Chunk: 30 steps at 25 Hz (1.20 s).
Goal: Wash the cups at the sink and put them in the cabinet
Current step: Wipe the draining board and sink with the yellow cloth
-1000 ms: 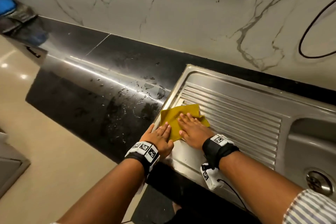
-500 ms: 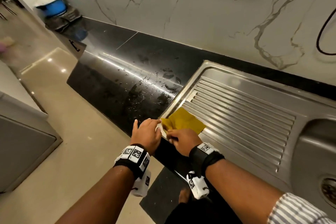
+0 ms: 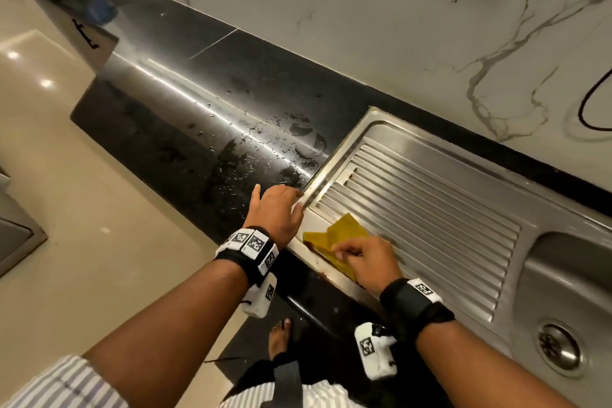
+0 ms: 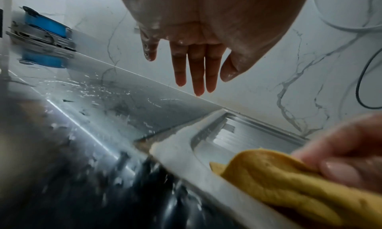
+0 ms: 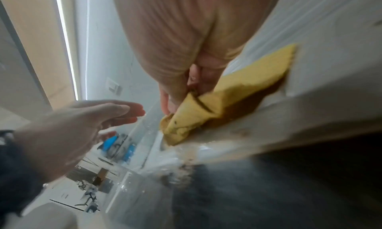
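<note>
R hand (image 3: 366, 260) pinches a yellow cloth (image 3: 337, 237) at the near left corner of the steel drainboard (image 3: 430, 209); fingers curled round a bunched fold, rest of cloth lying flat on the metal. Wrist view shows the same: cloth (image 5: 217, 105) gathered under thumb & fingers, far corner spread out on the steel. Brownish wet stain on the sink rim just beside the cloth.

L hand (image 3: 275, 212) is spread wide, fingers straight, holding nothing, over the seam where the black table (image 3: 185, 116) meets the drainboard edge. Can't tell if fingertips touch the surface. In its own wrist view the fingers (image 4: 196, 69) point toward the marble wall (image 3: 397, 26), w/ the cloth (image 4: 279, 180) low right.

Table is wet: drops and smears left of the drainboard, long light streak across it. Sink basin (image 3: 563, 308) w/ drain (image 3: 559, 346) at far right. Black cable (image 3: 592, 99) loops on the wall, upper right. Blue container (image 4: 45, 25) on a grey rack at the table's far left end, well apart from the hands. Beige floor (image 3: 49, 209) at left; a bare foot (image 3: 280, 338) on a dark mat below. Striped sleeves at both forearms, black wrist straps w/ markers.

No cups or cabinet in view, so can't say where they are.
</note>
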Motion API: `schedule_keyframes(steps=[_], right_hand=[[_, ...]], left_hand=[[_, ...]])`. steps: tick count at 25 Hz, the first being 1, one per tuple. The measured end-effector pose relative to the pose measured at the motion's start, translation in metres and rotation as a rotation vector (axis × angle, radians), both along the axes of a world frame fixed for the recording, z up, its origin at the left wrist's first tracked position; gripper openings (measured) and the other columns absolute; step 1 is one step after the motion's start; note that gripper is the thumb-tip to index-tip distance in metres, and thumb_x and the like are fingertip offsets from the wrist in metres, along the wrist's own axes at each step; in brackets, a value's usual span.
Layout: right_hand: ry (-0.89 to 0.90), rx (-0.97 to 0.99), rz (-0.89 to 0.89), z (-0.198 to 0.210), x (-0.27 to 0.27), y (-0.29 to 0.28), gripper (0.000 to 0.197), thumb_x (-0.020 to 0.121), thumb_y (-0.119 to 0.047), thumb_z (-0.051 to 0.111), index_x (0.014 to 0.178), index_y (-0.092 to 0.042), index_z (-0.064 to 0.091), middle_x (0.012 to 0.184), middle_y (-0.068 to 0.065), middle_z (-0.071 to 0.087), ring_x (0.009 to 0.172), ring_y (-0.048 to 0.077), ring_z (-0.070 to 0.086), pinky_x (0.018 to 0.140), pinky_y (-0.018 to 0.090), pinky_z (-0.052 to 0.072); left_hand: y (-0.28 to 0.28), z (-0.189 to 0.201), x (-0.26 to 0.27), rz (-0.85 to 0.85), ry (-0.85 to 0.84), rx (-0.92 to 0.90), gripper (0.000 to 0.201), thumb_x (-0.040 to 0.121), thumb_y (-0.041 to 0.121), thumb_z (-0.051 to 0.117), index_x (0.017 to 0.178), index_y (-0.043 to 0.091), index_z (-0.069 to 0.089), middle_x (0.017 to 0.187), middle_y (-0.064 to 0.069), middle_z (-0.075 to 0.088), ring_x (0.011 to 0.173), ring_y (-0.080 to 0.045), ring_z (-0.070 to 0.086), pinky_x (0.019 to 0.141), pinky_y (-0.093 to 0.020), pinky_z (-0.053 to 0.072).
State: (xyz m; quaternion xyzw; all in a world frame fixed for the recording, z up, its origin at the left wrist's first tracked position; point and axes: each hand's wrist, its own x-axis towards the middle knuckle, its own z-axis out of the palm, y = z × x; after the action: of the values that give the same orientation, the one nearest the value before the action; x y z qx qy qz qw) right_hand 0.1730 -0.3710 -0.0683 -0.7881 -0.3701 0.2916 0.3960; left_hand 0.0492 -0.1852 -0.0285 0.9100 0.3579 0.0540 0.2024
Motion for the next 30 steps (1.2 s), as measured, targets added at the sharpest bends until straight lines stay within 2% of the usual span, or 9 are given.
schedule_keyframes(steps=[3, 5, 7, 10, 12, 15, 21, 26, 30], right_hand=[[-0.034, 0.073, 0.195, 0.014, -0.017, 0.037, 0.015, 0.087, -0.006, 0.072, 0.095, -0.016, 0.08, 0.091, -0.006, 0.076, 0.082, -0.009, 0.065, 0.082, 0.009, 0.047], [-0.179, 0.081, 0.439, 0.012, -0.03, 0.051, 0.015, 0.093, -0.013, 0.067, 0.104, -0.015, 0.077, 0.096, 0.001, 0.074, 0.08, 0.0, 0.062, 0.081, 0.021, 0.051], [-0.418, 0.12, 0.516, -0.003, -0.04, 0.055, 0.02, 0.092, -0.02, 0.067, 0.109, -0.017, 0.076, 0.107, 0.004, 0.072, 0.093, 0.018, 0.064, 0.082, 0.031, 0.053], [-0.443, 0.052, 0.429, -0.023, -0.052, 0.041, 0.037, 0.099, -0.04, 0.053, 0.128, -0.023, 0.068, 0.136, -0.005, 0.063, 0.124, 0.022, 0.058, 0.101, 0.035, 0.051], [-0.427, -0.041, 0.471, -0.031, -0.057, 0.019, 0.053, 0.103, -0.053, 0.032, 0.145, -0.027, 0.051, 0.156, -0.012, 0.041, 0.148, 0.013, 0.033, 0.119, 0.028, 0.031], [-0.267, -0.092, 0.448, -0.038, -0.04, -0.04, 0.052, 0.105, -0.052, 0.029, 0.149, -0.029, 0.046, 0.159, -0.016, 0.032, 0.152, 0.006, 0.017, 0.124, 0.024, 0.013], [-0.19, -0.148, 0.335, -0.022, -0.01, -0.147, 0.04, 0.105, -0.034, 0.046, 0.144, -0.033, 0.051, 0.156, -0.016, 0.04, 0.149, 0.01, 0.029, 0.12, 0.039, 0.025], [-0.27, -0.159, 0.509, -0.028, -0.043, -0.026, 0.046, 0.106, -0.026, 0.043, 0.152, -0.02, 0.041, 0.163, -0.006, 0.025, 0.154, 0.02, 0.01, 0.126, 0.035, 0.013], [-0.261, -0.24, 0.47, -0.02, -0.063, 0.056, 0.043, 0.1, -0.007, 0.051, 0.144, -0.009, 0.051, 0.16, 0.01, 0.034, 0.152, 0.031, 0.02, 0.123, 0.047, 0.022]], left_hand=[[0.03, 0.002, 0.003, 0.008, -0.12, 0.029, 0.027, 0.096, 0.029, 0.052, 0.119, 0.026, 0.065, 0.116, 0.007, 0.065, 0.122, -0.014, 0.053, 0.122, -0.054, 0.013], [0.047, 0.002, 0.007, 0.006, -0.159, 0.028, 0.027, 0.095, 0.029, 0.052, 0.119, 0.026, 0.064, 0.116, 0.006, 0.066, 0.12, -0.016, 0.055, 0.121, -0.053, 0.016], [0.056, 0.0, 0.012, 0.005, -0.193, 0.008, 0.027, 0.095, 0.028, 0.053, 0.119, 0.026, 0.064, 0.114, 0.006, 0.066, 0.118, -0.016, 0.056, 0.12, -0.052, 0.018], [0.058, -0.003, 0.023, -0.048, -0.23, -0.018, 0.027, 0.092, 0.025, 0.055, 0.117, 0.027, 0.065, 0.111, 0.008, 0.066, 0.116, -0.015, 0.056, 0.119, -0.054, 0.02], [0.056, -0.007, 0.032, -0.098, -0.226, -0.03, 0.029, 0.09, 0.022, 0.056, 0.117, 0.026, 0.065, 0.112, 0.007, 0.066, 0.117, -0.016, 0.055, 0.119, -0.054, 0.02], [0.052, -0.009, 0.048, -0.178, -0.175, -0.064, 0.029, 0.09, 0.022, 0.055, 0.117, 0.026, 0.065, 0.116, 0.006, 0.066, 0.122, -0.016, 0.054, 0.119, -0.054, 0.019], [0.054, -0.006, 0.072, -0.269, -0.165, -0.077, 0.027, 0.092, 0.023, 0.054, 0.116, 0.028, 0.065, 0.12, 0.006, 0.065, 0.123, -0.018, 0.053, 0.116, -0.057, 0.025], [0.049, -0.003, 0.078, -0.32, -0.171, -0.076, 0.026, 0.092, 0.024, 0.054, 0.115, 0.029, 0.065, 0.12, 0.008, 0.064, 0.124, -0.016, 0.052, 0.117, -0.057, 0.024], [0.046, -0.002, 0.087, -0.383, -0.232, -0.072, 0.026, 0.09, 0.026, 0.052, 0.112, 0.03, 0.065, 0.116, 0.007, 0.065, 0.119, -0.019, 0.056, 0.112, -0.057, 0.03]])
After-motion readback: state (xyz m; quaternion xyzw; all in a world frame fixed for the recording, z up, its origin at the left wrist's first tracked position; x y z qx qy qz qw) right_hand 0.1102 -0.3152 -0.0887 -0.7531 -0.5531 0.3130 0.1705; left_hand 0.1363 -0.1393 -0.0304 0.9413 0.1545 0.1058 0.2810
